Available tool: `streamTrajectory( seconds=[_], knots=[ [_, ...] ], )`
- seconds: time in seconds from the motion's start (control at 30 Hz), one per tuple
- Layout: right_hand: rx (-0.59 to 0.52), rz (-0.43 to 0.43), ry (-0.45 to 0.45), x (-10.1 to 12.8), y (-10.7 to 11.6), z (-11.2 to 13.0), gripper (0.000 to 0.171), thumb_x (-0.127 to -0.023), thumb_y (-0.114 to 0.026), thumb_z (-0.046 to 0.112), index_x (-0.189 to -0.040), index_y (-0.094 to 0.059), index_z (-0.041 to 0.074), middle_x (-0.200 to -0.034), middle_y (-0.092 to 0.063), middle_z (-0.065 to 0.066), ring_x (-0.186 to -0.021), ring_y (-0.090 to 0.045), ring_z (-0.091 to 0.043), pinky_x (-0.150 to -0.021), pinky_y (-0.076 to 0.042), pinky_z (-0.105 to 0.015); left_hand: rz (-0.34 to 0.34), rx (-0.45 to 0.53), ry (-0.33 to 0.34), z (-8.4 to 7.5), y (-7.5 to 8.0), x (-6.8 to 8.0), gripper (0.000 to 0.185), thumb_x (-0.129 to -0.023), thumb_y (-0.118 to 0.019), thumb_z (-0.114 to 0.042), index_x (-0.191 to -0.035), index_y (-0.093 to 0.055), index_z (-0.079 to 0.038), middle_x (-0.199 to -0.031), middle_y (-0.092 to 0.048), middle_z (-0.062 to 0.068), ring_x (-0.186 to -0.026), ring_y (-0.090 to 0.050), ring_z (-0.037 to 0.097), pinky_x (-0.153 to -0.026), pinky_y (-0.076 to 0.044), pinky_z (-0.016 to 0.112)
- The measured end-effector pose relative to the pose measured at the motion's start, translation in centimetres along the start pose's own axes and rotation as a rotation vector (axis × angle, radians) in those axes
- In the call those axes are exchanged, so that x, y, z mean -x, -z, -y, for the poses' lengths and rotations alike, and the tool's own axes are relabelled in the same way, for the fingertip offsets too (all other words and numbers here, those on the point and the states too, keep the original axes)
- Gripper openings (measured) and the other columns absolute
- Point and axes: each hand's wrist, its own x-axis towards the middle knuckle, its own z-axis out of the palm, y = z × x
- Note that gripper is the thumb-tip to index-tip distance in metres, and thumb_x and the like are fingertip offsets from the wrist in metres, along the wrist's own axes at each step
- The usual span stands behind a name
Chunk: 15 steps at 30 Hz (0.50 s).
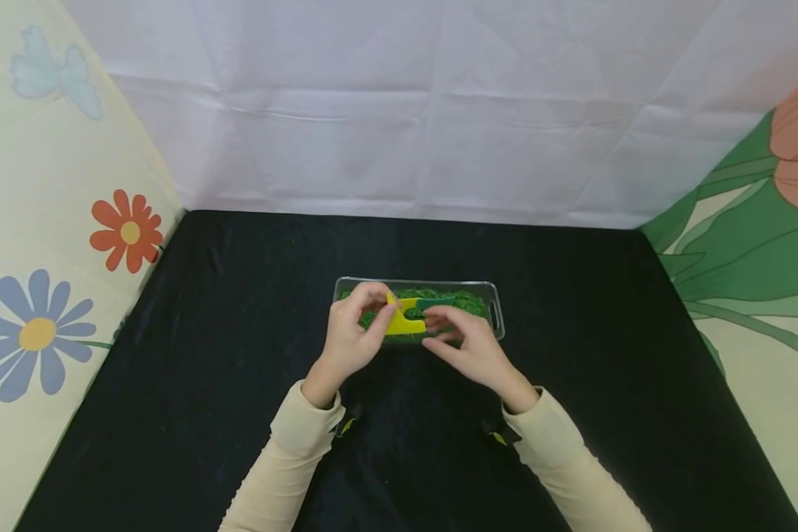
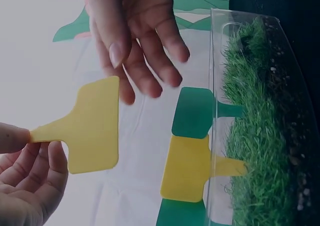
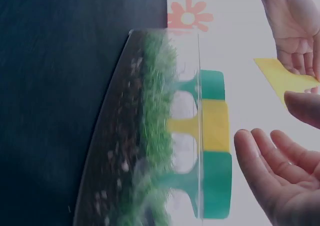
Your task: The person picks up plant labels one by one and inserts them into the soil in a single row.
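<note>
My left hand point(image 1: 351, 330) pinches the narrow stem of a yellow T-shaped plant label point(image 2: 95, 131) between thumb and fingers, with its broad head pointing toward the right hand. My right hand point(image 1: 468, 344) is beside it, fingers spread and slightly bent, palm bare in the left wrist view. Both hands are over the near side of a clear plastic box point(image 1: 500, 318) of green grass point(image 2: 265, 136). In the grass stand a green label point(image 2: 192, 112), a yellow label point(image 2: 186, 168) and another green label point(image 3: 217, 186) in a row, heads above the rim.
Dark soil with pale pebbles point(image 3: 117, 161) shows through the box wall under the grass. A black cloth point(image 1: 239, 355) covers the table. Behind it hangs a white sheet point(image 1: 399, 133), with flower-printed panels point(image 1: 33, 185) at the sides.
</note>
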Motion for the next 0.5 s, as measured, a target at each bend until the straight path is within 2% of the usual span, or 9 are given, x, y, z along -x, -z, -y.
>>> streamTrajectory(
  seconds=[0.27, 0.37, 0.5],
  knots=[
    [-0.295, -0.030, -0.151, -0.7, -1.2, 0.7, 0.032, -0.081, -0.065, -0.002, -0.110, -0.055, -0.007, -0.103, -0.059, -0.021, -0.086, -0.064, -0.027, -0.072, -0.052, -0.029, -0.053, 0.124, 0.034, 0.0, -0.4, 0.0, 0.018, -0.079, -0.056, 0.017, -0.093, -0.050, 0.008, -0.085, -0.061, 0.020, -0.068, -0.061, 0.027, -0.064, -0.053, 0.027],
    [-0.405, -0.059, -0.194, -0.9, -1.4, 0.8, 0.029, -0.081, -0.064, -0.004, -0.108, -0.053, -0.008, -0.101, -0.058, -0.018, -0.086, -0.064, -0.021, -0.073, -0.052, -0.028, -0.082, 0.163, 0.048, 0.0, -0.5, 0.0, 0.018, -0.079, -0.056, 0.018, -0.093, -0.050, 0.009, -0.085, -0.061, 0.022, -0.068, -0.061, 0.028, -0.065, -0.053, 0.027],
    [-0.542, -0.111, -0.205, -1.2, -1.8, 0.8, 0.027, -0.080, -0.062, -0.007, -0.105, -0.051, -0.013, -0.097, -0.058, -0.009, -0.082, -0.061, -0.014, -0.072, -0.051, -0.024, -0.111, 0.191, 0.062, 0.0, -0.6, 0.1, 0.018, -0.078, -0.056, 0.019, -0.092, -0.049, 0.010, -0.085, -0.061, 0.024, -0.068, -0.061, 0.027, -0.064, -0.053, 0.027]
  ],
)
